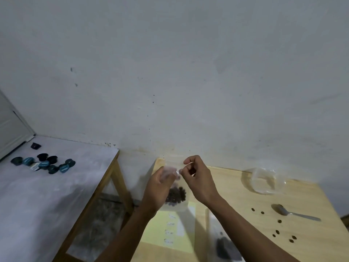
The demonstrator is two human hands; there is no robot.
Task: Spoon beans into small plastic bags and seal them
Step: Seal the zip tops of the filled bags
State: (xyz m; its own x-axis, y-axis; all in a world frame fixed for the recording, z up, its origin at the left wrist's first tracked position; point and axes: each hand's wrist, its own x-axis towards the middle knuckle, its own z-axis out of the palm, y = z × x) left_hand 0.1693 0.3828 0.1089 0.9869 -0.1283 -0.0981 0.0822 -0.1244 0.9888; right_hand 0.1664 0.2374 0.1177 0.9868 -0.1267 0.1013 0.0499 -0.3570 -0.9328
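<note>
I hold a small clear plastic bag (176,197) upright above the wooden table (236,188), with dark beans gathered at its bottom. My left hand (158,188) grips the bag's top left edge. My right hand (200,178) pinches the top edge at the right, fingertips almost touching those of the left. A metal spoon (294,213) lies on the table to the right, bowl toward the wall. Near the bottom edge a second bag with dark beans (225,246) lies flat, partly behind my right forearm.
A clear plastic container (268,180) stands at the table's far right. Several loose beans (277,232) are scattered near the spoon. A yellow sheet (170,231) lies under my arms. On the left, a white-covered table (56,195) carries several dark and blue capsules (45,163).
</note>
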